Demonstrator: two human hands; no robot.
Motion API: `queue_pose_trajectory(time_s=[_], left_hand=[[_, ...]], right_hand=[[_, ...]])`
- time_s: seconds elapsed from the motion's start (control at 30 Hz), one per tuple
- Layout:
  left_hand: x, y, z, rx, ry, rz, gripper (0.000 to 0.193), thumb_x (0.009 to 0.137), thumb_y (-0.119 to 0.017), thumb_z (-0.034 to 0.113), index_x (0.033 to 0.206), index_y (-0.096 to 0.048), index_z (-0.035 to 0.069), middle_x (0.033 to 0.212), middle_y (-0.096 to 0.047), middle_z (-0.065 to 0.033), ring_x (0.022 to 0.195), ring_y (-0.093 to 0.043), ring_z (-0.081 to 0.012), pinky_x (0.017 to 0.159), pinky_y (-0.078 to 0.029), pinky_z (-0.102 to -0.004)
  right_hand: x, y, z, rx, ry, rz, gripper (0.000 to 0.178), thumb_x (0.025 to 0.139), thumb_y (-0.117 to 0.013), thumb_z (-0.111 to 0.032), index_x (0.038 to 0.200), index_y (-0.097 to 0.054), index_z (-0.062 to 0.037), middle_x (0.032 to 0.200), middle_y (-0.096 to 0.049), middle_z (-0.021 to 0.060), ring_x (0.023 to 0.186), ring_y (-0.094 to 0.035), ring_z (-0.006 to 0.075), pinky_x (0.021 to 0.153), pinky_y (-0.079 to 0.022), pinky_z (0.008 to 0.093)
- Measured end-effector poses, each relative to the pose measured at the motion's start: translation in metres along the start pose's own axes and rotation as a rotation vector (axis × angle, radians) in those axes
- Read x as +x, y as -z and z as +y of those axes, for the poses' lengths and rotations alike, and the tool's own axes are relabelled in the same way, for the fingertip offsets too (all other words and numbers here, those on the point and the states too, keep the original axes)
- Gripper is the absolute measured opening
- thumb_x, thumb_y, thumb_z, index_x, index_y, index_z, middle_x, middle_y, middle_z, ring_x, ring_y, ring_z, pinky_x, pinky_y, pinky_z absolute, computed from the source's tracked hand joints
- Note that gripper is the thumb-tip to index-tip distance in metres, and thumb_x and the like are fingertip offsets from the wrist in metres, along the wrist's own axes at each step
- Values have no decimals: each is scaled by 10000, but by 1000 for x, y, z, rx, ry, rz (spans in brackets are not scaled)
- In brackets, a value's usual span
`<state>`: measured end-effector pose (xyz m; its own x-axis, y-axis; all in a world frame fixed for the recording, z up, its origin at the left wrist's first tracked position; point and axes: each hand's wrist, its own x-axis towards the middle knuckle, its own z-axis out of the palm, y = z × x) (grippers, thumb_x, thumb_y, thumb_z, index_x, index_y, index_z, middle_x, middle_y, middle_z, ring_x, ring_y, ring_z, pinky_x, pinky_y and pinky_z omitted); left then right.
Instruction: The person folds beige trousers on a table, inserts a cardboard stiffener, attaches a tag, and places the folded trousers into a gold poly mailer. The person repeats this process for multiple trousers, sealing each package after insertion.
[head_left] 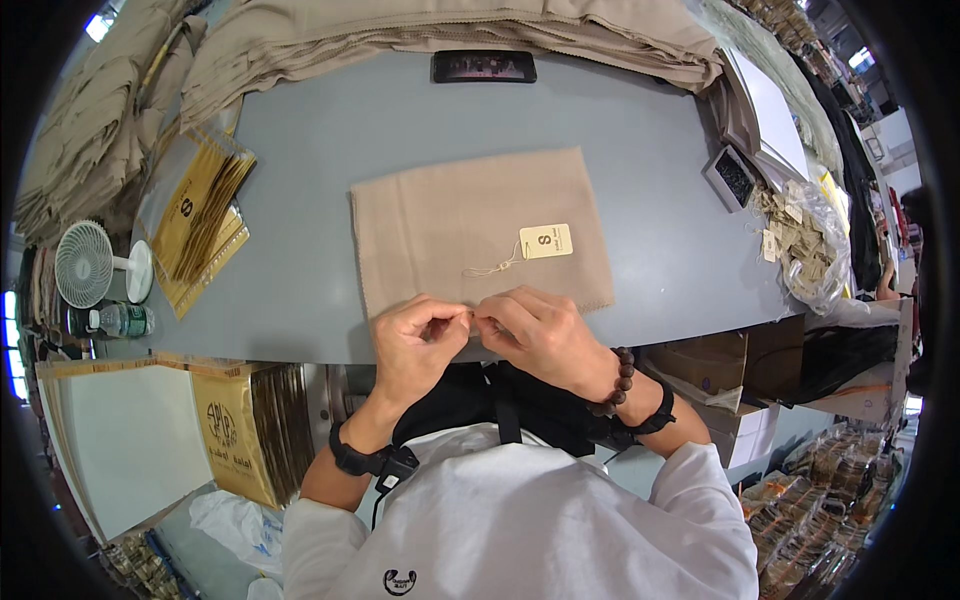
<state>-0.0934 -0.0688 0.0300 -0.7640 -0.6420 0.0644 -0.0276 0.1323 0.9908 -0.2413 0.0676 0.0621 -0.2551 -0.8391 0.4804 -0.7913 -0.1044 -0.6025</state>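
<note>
A folded beige cloth [440, 220] lies flat on the grey table, its near edge close to the table's front. On its right part rests a cream hang tag [545, 241] with a thin looped string [492, 268] trailing left. My left hand [415, 338] is at the cloth's near edge, thumb and fingers pinched together. Beside it my right hand [538, 332] is pinched too, its fingertips almost meeting the left ones. Whatever small thing sits between the fingertips is too small to make out.
Beige cloths [440, 28] are heaped along the far edge near a dark phone [484, 67]. To the left stand gold packets [200, 210], a small white fan [85, 263] and a bottle [122, 320]. At right are a small box [730, 178] and a bag of tags [805, 245].
</note>
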Motion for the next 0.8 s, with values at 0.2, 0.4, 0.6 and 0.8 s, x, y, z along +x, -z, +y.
queue_pose_trajectory(time_s=[0.2,0.4,0.6,0.8], left_hand=[[-9,-1,-6,-86,4,26,51,873,-790,10,923,-793,14,796,-719,-19,665,-580,-66,596,-460,-235],[-10,-1,-5,-83,-8,88,55,876,-793,3,931,-794,7,829,-738,-29,683,-590,-64,608,-463,-232],[-11,-2,-4,-91,17,107,49,879,-785,-9,925,-793,8,829,-735,-21,696,-591,-57,618,-466,-230],[-13,3,-2,-70,45,49,42,890,-780,-6,932,-785,-6,827,-725,-28,714,-607,-62,626,-477,-231]], right_hand=[[-6,-10,1,-95,80,37,166,846,-770,-35,959,-649,-39,817,-662,58,681,-668,223,564,-559,342],[-4,-18,-1,-175,93,121,241,780,-812,-3,955,-656,-59,812,-676,31,652,-671,187,529,-536,324],[-2,-20,-2,-165,104,68,224,791,-810,-22,951,-656,-51,776,-669,39,636,-670,192,516,-536,330],[-6,-22,0,362,-328,-31,129,892,-753,-1,987,-666,6,814,-712,32,714,-701,109,592,-583,268]])
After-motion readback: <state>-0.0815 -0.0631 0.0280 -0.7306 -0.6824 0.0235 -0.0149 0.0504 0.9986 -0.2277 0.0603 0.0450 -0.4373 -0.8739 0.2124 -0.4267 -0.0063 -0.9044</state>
